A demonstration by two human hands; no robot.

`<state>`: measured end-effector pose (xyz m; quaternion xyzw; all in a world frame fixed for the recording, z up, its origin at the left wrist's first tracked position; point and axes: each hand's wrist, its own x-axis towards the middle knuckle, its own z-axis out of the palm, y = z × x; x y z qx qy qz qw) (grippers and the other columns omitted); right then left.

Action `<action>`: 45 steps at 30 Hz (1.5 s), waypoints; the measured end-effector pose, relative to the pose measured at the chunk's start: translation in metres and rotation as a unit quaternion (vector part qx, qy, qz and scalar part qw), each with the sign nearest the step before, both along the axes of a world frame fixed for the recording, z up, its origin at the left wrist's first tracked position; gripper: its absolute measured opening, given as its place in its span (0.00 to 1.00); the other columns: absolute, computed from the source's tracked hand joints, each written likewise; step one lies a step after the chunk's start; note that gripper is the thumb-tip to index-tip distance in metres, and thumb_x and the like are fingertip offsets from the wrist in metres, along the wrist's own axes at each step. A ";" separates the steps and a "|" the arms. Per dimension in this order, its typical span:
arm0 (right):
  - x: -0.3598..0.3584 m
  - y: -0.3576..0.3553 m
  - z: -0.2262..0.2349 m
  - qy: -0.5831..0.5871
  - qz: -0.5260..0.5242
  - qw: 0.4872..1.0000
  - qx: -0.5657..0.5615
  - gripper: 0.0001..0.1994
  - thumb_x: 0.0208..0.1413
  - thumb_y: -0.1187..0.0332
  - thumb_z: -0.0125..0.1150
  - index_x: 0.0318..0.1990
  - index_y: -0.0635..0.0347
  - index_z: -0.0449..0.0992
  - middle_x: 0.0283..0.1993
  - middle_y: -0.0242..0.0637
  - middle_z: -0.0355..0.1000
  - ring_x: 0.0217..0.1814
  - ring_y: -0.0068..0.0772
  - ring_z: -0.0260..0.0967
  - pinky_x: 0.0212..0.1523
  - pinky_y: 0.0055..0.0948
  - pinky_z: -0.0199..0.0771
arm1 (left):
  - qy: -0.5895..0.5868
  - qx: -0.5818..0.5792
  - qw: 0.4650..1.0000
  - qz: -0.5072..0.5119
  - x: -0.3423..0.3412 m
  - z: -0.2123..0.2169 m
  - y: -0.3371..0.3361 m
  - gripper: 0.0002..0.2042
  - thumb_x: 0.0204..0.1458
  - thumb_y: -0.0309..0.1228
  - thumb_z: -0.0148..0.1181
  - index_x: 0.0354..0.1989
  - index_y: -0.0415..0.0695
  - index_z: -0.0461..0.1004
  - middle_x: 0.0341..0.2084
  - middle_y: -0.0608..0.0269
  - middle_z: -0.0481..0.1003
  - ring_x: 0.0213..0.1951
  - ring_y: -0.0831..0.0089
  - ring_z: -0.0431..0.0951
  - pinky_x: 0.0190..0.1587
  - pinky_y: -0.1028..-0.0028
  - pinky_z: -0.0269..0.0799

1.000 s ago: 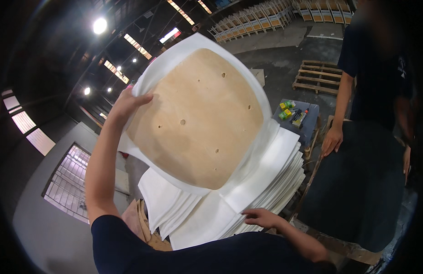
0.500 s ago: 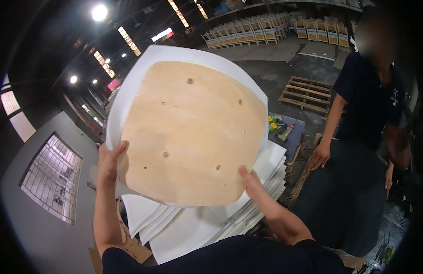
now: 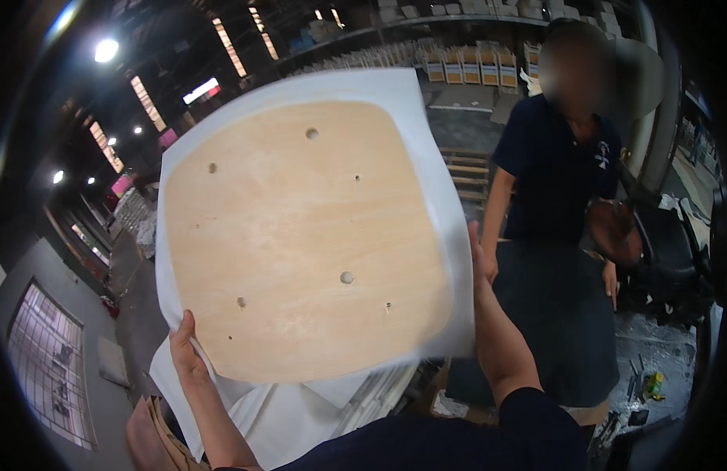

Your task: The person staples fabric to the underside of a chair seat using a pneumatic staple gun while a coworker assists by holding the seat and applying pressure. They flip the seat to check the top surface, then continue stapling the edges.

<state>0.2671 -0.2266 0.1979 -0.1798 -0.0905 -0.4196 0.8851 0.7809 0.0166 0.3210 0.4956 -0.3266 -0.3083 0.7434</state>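
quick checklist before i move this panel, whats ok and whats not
1. Left hand grips the panel at its lower left corner: ok.
2. Right hand on the right edge: ok, but fingers are hidden behind it.
3. White sheet backs the whole panel: ok.
4. Space ahead: not ok, a person stands close on the right.
5. Stack below: cannot tell, mostly hidden.

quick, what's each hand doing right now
Left hand: closed on the lower left edge of the plywood seat panel.
Right hand: at the panel's right edge, mostly hidden behind it; grip cannot be told.
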 end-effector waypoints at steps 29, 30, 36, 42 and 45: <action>-0.483 0.253 -0.099 0.440 -0.343 0.807 0.194 0.36 0.51 0.75 0.74 0.71 0.71 0.73 0.62 0.49 0.81 0.59 0.47 0.83 0.62 0.43 0.84 | 0.073 0.315 0.912 -0.251 -0.456 -0.165 -0.143 0.39 0.59 0.32 0.78 0.69 0.18 0.63 0.57 0.38 0.81 0.53 0.52 0.87 0.55 0.58 0.86; -0.482 0.249 -0.100 0.432 -0.338 0.813 0.195 0.36 0.52 0.75 0.75 0.71 0.70 0.73 0.62 0.49 0.81 0.59 0.47 0.83 0.62 0.43 0.84 | 0.061 0.331 0.910 -0.243 -0.458 -0.163 -0.143 0.38 0.59 0.32 0.78 0.69 0.19 0.64 0.57 0.38 0.81 0.53 0.52 0.87 0.56 0.58 0.86; -0.528 0.233 -0.106 0.447 -0.312 0.824 0.155 0.33 0.57 0.66 0.72 0.69 0.72 0.74 0.61 0.51 0.82 0.56 0.48 0.85 0.60 0.44 0.86 | 0.034 0.297 0.856 -0.422 -0.466 -0.166 -0.163 0.31 0.67 0.41 0.69 0.69 0.29 0.71 0.58 0.44 0.83 0.55 0.50 0.87 0.59 0.57 0.85; -0.532 0.224 -0.078 0.369 -0.311 0.843 0.239 0.34 0.60 0.60 0.68 0.69 0.75 0.73 0.62 0.56 0.82 0.57 0.52 0.85 0.61 0.47 0.87 | 0.323 0.196 0.731 -0.568 -0.432 -0.156 -0.150 0.42 0.74 0.63 0.47 0.75 0.31 0.67 0.68 0.38 0.76 0.67 0.48 0.80 0.73 0.50 0.74; -0.536 0.223 -0.078 0.374 -0.305 0.842 0.239 0.34 0.61 0.61 0.68 0.70 0.74 0.72 0.63 0.54 0.81 0.59 0.51 0.84 0.63 0.46 0.86 | 0.407 0.153 0.777 -0.456 -0.478 -0.219 -0.094 0.47 0.72 0.69 0.39 0.82 0.38 0.59 0.77 0.40 0.66 0.75 0.46 0.70 0.77 0.47 0.65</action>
